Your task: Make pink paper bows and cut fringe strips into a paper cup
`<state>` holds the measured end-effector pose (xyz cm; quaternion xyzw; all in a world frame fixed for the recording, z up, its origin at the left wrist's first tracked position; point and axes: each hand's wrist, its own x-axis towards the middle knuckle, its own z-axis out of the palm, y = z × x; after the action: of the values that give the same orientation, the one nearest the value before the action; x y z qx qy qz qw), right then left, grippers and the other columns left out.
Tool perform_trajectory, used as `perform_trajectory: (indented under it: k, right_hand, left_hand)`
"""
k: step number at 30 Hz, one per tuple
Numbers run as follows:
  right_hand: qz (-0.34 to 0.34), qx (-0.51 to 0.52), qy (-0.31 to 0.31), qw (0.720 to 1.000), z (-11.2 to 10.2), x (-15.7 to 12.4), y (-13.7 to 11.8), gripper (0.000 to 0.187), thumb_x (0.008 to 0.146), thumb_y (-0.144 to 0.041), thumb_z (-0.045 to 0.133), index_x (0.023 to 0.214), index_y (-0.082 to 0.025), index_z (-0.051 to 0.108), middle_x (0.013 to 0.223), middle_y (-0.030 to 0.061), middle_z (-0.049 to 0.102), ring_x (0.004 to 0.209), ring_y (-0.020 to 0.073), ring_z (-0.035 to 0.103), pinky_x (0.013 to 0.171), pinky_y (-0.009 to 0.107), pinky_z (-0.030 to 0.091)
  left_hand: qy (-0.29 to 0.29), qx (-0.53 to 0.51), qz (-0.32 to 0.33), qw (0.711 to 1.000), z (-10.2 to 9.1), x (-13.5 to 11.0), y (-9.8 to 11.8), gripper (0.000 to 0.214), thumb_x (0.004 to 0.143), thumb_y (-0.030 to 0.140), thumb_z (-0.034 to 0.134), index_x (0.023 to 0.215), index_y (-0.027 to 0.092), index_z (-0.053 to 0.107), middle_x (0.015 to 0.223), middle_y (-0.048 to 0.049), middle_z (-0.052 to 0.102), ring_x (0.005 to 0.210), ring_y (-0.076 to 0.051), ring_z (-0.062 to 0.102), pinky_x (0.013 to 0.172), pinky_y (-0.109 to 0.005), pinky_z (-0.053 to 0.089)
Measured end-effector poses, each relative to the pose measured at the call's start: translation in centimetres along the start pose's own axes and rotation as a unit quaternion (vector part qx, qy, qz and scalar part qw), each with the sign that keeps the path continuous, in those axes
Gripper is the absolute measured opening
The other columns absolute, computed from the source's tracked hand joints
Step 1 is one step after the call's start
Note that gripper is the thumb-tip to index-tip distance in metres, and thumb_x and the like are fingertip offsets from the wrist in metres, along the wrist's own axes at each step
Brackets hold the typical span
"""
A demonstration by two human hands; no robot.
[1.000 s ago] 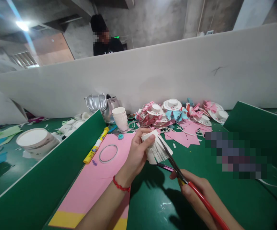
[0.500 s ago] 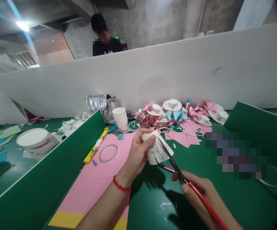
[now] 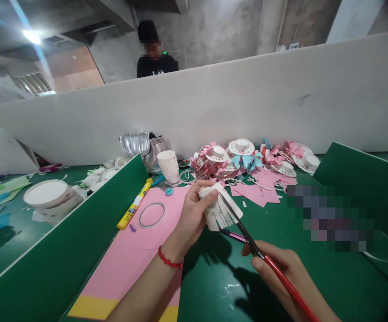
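Note:
My left hand [image 3: 194, 217] pinches a white paper cup [image 3: 214, 214], thumb on its near side. Slits run down the cup's wall from the rim, leaving narrow strips. Wrapped around the scissors [image 3: 247, 236] with red handles is my right hand [image 3: 289, 264]. One long blade lies across the right part of the cup. A dark, pinkish strip below the cup looks like the other blade, spread apart. To the left, a large pink paper sheet [image 3: 130, 259] with a yellow edge lies partly under my left forearm.
Behind are stacked paper cups [image 3: 168, 167], a silver bag [image 3: 135, 144] and a heap of cup-and-paper hats [image 3: 241, 147] with pink scraps [image 3: 252, 192]. A yellow tube [image 3: 134, 205] lies along the green divider [image 3: 80, 223]. A person [image 3: 155, 62] stands beyond the white partition [image 3: 194, 107].
The scissors and right hand have shifted very slightly against the cup. My left hand stays put. Beyond the partition, the person has moved a little to the right.

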<state>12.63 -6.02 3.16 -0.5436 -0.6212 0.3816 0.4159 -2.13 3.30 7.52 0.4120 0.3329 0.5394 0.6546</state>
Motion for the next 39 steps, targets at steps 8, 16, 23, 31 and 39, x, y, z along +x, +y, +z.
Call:
perform_trajectory:
  k: [8,16,23,31,39]
  right_hand:
    - [-0.002,-0.012,-0.004,1.000,-0.03,0.05,-0.06,0.040,0.077,-0.054,0.046,0.066,-0.018,0.059,0.046,-0.0074,0.024,0.043,0.0101,0.020,0.041,0.024,0.015]
    - [0.000,-0.026,0.003,1.000,0.03,0.08,-0.21,0.037,0.078,-0.049,0.046,0.063,-0.018,0.058,0.046,-0.0067,0.026,0.042,0.0099,0.022,0.039,0.023,0.017]
    - [-0.027,-0.057,0.005,0.998,-0.04,0.17,0.26,0.038,0.079,-0.051,0.044,0.063,-0.019,0.059,0.046,-0.0059,0.029,0.042,0.0104,0.025,0.037,0.022,0.022]
    - [0.009,-0.019,-0.003,1.000,0.23,0.19,-0.06,0.032,0.076,-0.048,0.048,0.070,-0.018,0.060,0.044,-0.0081,0.026,0.042,0.0104,0.024,0.040,0.021,0.021]
    - [-0.034,-0.013,-0.048,0.998,-0.29,-0.37,-0.51,0.049,0.076,-0.059,0.045,0.102,-0.020,0.058,0.047,-0.0057,0.040,0.041,0.0138,0.037,0.040,0.023,0.032]
  left_hand:
    - [0.002,0.009,-0.001,1.000,-0.15,0.15,-0.09,0.022,0.063,0.025,0.070,0.078,0.020,0.054,0.069,0.0032,0.058,0.061,-0.011,0.055,0.055,-0.021,0.043]
    - [0.004,0.020,0.005,1.000,-0.09,0.10,0.00,0.020,0.063,0.024,0.069,0.077,0.021,0.055,0.067,0.0049,0.058,0.055,-0.008,0.053,0.054,-0.019,0.042]
    - [0.001,0.027,0.004,1.000,-0.17,0.17,-0.09,0.021,0.063,0.026,0.069,0.078,0.021,0.055,0.068,0.0044,0.058,0.057,-0.009,0.053,0.054,-0.020,0.041]
    - [-0.007,0.074,0.026,0.997,-0.28,0.05,-0.01,0.025,0.064,0.023,0.069,0.083,0.022,0.053,0.074,0.0031,0.057,0.065,-0.010,0.053,0.058,-0.020,0.042]
    - [-0.001,0.041,0.028,0.999,-0.40,0.13,0.19,0.023,0.068,0.025,0.066,0.085,0.022,0.050,0.072,0.0037,0.053,0.065,-0.010,0.053,0.056,-0.020,0.043]
